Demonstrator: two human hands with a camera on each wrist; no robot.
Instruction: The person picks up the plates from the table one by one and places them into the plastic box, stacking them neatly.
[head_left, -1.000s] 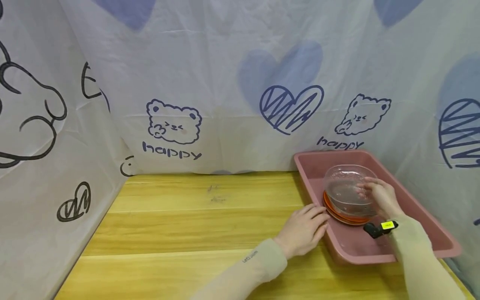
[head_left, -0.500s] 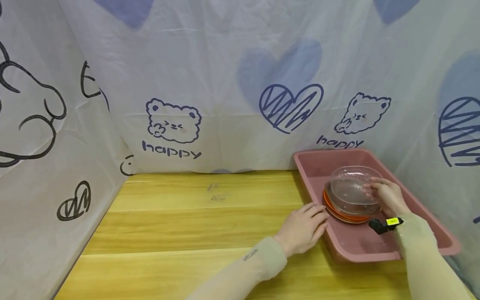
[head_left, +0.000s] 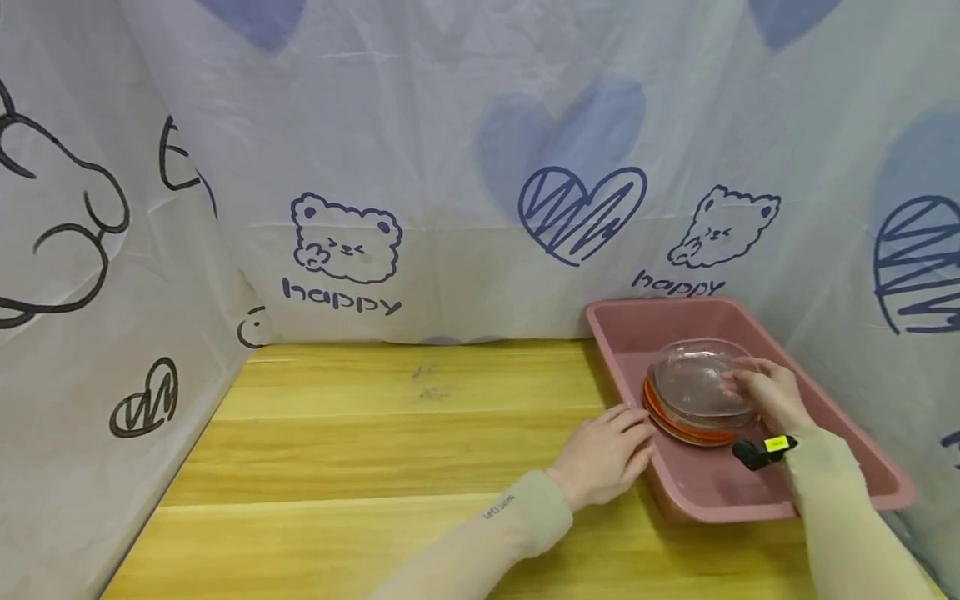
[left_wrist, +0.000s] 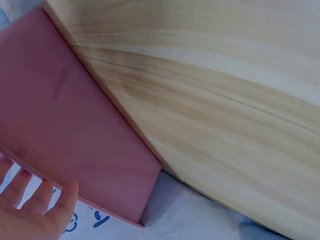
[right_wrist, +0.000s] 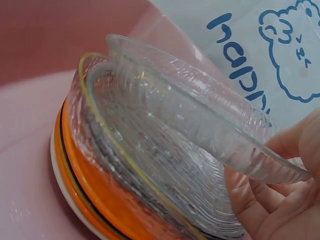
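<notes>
My right hand (head_left: 771,394) pinches a clear, ribbed plate (right_wrist: 200,115) by its near right edge, thumb on one face and fingers on the other. That plate (head_left: 699,379) is tilted above a stack in the pink tub (head_left: 712,500). Beneath it, in the right wrist view, sits another clear dish (right_wrist: 165,150) with a yellow rim line. Several orange plates (right_wrist: 95,170) lie at the bottom. My left hand (head_left: 603,457) rests its extended fingers on the tub's left rim; the left wrist view shows the fingertips (left_wrist: 70,192) touching this edge.
The pink tub stands at the right end of a wooden table (head_left: 375,442), close to the cloth backdrop (head_left: 442,167). Another printed cloth (head_left: 67,250) hangs at the left. A black wrist device with a yellow label (head_left: 777,443) is on my right wrist.
The clear plate in my right hand shifts slightly right, then back left and a little lower over the stack. My left hand stays at the rim.
</notes>
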